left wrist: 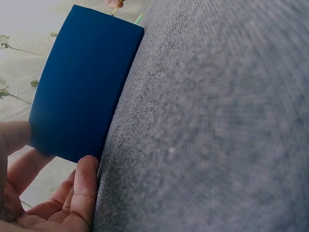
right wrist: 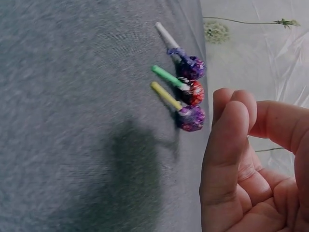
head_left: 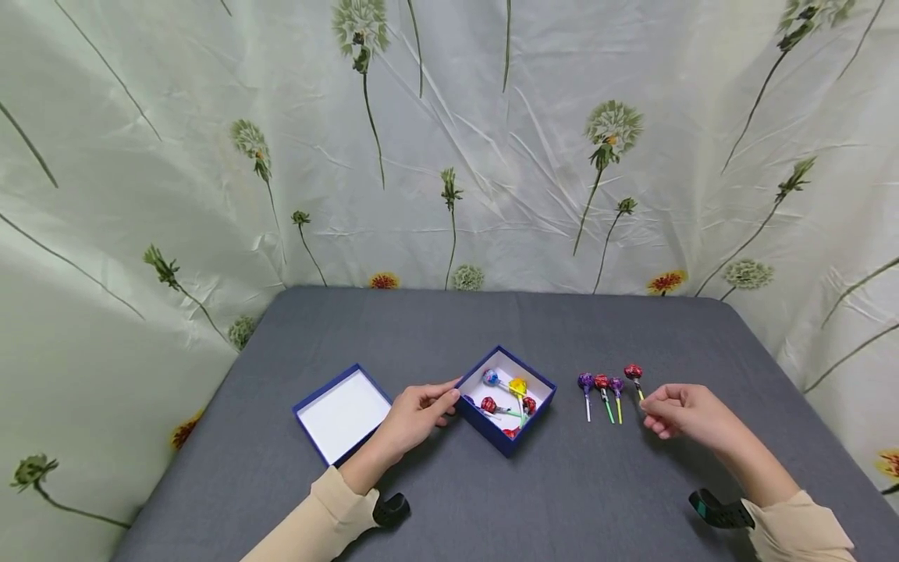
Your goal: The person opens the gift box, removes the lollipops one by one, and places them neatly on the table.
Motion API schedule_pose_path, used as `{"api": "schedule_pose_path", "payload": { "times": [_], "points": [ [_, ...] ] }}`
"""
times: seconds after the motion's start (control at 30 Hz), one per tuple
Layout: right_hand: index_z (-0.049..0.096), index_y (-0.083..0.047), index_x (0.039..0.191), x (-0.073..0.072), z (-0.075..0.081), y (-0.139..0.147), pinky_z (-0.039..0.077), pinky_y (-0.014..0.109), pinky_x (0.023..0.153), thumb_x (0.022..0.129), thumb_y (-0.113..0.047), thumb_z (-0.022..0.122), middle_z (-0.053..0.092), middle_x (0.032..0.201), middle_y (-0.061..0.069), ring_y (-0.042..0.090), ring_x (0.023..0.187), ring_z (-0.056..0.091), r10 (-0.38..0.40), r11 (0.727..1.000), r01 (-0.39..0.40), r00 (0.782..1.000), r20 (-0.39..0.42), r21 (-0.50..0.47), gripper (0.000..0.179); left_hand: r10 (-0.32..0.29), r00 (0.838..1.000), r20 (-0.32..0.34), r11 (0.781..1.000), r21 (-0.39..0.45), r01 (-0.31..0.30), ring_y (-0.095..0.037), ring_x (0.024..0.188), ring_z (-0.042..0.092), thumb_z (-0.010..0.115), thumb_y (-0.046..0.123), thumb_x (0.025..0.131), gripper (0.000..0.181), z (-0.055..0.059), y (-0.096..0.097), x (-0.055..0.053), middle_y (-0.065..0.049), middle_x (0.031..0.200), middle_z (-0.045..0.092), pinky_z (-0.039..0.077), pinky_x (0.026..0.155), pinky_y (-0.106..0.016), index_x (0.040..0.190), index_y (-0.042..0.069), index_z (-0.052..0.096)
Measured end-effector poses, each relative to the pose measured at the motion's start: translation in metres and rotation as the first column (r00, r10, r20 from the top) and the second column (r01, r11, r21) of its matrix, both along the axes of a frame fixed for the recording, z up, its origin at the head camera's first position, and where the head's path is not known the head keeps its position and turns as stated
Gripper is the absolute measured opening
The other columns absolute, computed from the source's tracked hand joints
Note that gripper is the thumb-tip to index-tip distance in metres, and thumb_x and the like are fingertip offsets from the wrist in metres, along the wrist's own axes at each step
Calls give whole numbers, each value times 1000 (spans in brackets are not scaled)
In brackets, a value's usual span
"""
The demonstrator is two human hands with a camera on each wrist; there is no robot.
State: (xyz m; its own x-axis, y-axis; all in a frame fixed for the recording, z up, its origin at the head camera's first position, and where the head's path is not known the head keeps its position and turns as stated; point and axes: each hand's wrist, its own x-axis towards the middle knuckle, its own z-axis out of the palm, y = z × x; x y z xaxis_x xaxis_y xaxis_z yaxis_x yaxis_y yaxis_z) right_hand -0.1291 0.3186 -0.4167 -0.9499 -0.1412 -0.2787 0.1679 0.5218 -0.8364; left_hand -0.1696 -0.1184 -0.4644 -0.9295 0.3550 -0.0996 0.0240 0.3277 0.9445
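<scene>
My left hand grips the left corner of a blue open box with a white inside. In the left wrist view, thumb and fingers pinch the end of its blue side wall. Several wrapped lollipops lie in the box, among them a blue one and a yellow one. Between thumb and fingertips, my right hand pinches the yellow stick of a red lollipop, raised over the table; the right wrist view hides it behind the fingers.
Left of the box lies its blue-rimmed white lid, partly behind my left forearm. Three lollipops stand in a row near my right hand: purple on white, red on green, purple on yellow. Grey cloth covers the table; a flowered curtain hangs behind.
</scene>
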Motion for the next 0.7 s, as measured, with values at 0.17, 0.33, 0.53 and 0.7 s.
{"api": "schedule_pose_path", "payload": {
  "times": [0.17, 0.33, 0.53, 0.7],
  "points": [
    [62, 11, 102, 1, -6, 1, 59, 26, 63, 101, -17, 58, 71, 77, 1, 4, 66, 63, -11, 1000, 11, 999, 41, -2, 28, -2, 1000, 5, 1000, 7, 2, -17, 95, 70, 60, 43, 100, 40, 1, 0, 1, -8, 118, 72, 60, 81, -33, 136, 26, 64],
    [63, 10, 100, 1, -13, 1, 58, 24, 63, 101, -15, 57, 70, 77, 0, 4, 66, 63, -18, 1000, 17, 998, 61, 11, 26, -7, 1000, 0, 1000, 7, 7, -17, 97, 70, 60, 42, 100, 39, 1, 0, 1, -9, 120, 71, 60, 81, -33, 136, 26, 64],
    [63, 8, 98, 0, -16, 0, 58, 24, 62, 101, -15, 57, 70, 76, -1, 4, 65, 63, -37, 999, 34, 995, 88, 33, 24, -7, 1000, -6, 1000, 7, 7, -18, 96, 70, 60, 42, 100, 39, 0, 0, 0, -9, 118, 72, 60, 81, -33, 135, 26, 65],
    [63, 7, 97, -1, -18, -1, 58, 23, 61, 101, -14, 57, 70, 75, -1, 3, 64, 62, -48, 998, 45, 995, 88, 37, 23, -7, 1000, -3, 1000, 10, 7, -17, 95, 70, 60, 43, 100, 40, 0, 0, 0, -8, 113, 72, 60, 81, -33, 136, 26, 65]
  ]
}}
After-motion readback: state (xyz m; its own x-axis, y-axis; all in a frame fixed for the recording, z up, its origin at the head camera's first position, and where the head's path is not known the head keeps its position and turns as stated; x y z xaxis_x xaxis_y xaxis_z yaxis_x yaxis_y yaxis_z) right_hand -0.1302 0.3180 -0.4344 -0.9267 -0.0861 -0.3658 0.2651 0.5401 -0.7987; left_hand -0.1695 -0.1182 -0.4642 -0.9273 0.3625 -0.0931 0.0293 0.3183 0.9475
